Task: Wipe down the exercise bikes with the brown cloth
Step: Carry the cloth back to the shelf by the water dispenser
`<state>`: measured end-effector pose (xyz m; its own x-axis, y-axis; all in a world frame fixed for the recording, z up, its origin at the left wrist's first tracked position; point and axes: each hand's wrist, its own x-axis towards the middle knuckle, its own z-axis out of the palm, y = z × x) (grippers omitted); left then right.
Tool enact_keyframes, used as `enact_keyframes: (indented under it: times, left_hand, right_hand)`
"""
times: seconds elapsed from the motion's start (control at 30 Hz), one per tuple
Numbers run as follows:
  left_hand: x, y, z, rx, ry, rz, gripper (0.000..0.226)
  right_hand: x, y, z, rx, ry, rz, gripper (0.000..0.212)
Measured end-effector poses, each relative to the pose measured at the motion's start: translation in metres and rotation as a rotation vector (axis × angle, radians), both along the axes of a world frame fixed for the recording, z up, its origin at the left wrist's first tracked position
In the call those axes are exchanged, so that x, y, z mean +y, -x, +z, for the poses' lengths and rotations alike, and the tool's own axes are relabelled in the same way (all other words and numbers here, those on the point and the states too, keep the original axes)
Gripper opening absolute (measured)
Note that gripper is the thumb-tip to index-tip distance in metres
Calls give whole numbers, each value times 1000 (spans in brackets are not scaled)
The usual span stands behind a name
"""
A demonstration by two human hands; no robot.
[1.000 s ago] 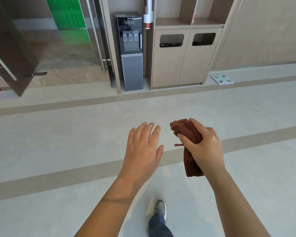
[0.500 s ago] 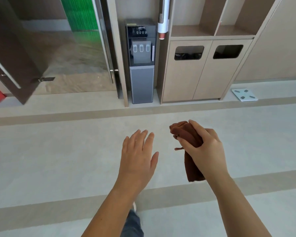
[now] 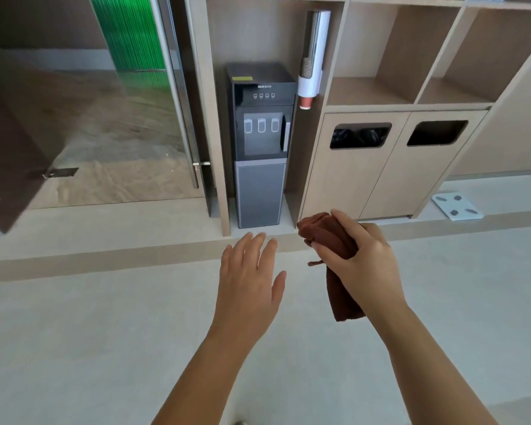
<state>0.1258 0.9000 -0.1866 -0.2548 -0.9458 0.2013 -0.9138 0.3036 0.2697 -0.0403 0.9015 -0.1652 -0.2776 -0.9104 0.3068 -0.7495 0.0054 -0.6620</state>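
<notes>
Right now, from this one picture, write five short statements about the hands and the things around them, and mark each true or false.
1. The right hand grips the cloth. True.
2. The left hand touches the cloth. False: it is open and apart from it.
3. The water dispenser stands left of the bin cabinets. True.
4. The scale sits on a shelf. False: it lies on the floor.
5. A cup dispenser hangs to the right of the water dispenser. True.
</notes>
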Motion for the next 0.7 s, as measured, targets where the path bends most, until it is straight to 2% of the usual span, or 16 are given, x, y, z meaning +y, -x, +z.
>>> enact_keyframes:
  times: [0.13, 0.27, 0.47, 0.7]
  left_hand:
    - [-72, 3, 5, -1, -13, -36, 55]
    - [-139, 9, 6, 126, -19, -77, 52]
    - [-267, 35, 18, 186, 89, -87, 49]
    - [-418, 84, 68, 241, 249, -67, 44]
  right_hand:
    - [-70, 0, 0, 9, -11, -20, 57]
    - [-140, 6, -3, -10, -17, -22, 59]
    - [-271, 39, 7, -55, 53, 5, 58]
    - [-424, 89, 51, -75, 136, 65, 58]
